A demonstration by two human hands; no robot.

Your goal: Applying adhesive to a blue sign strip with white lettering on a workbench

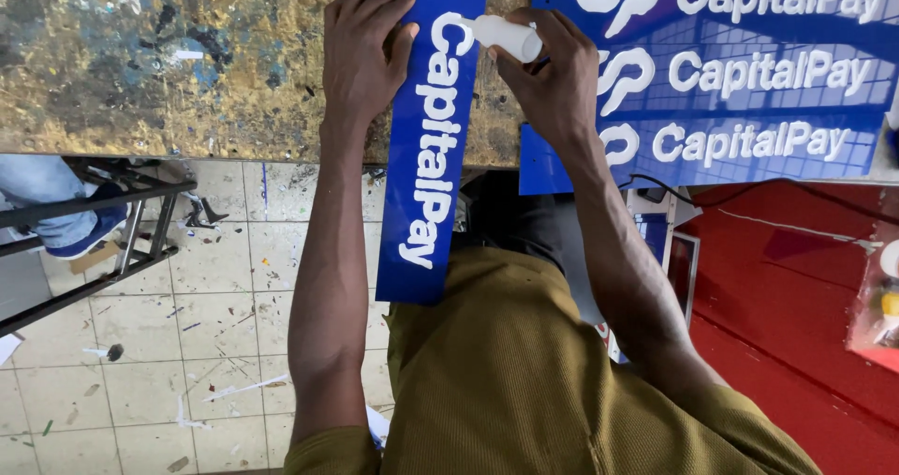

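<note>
Head view, looking straight down: a person in an olive shirt bends over a paint-spattered workbench [187,63] that fills the upper left of the frame. The left hand [363,49] lies flat, fingers together and stretched toward the top edge, pressing on the left side of a long blue sign strip [426,157] with raised white letters. The left forearm runs almost straight down the middle of the frame. The right hand [552,77] is curled around a small white bottle [504,37], holding it firmly, with the wrist bent and the forearm slanting down toward the lower right. The bottle lies nearly level, its narrow end pointing left and resting over the topmost white letter of the strip.

The strip's long axis runs from top to bottom, leaning slightly left at the bottom; its lower end hangs over the bench edge above the tiled floor [206,344]. One strip is being worked on. Three more blue signs [749,73] of the same kind lie stacked crosswise in the upper right, their long axes running left to right. One bottle is in view.
</note>
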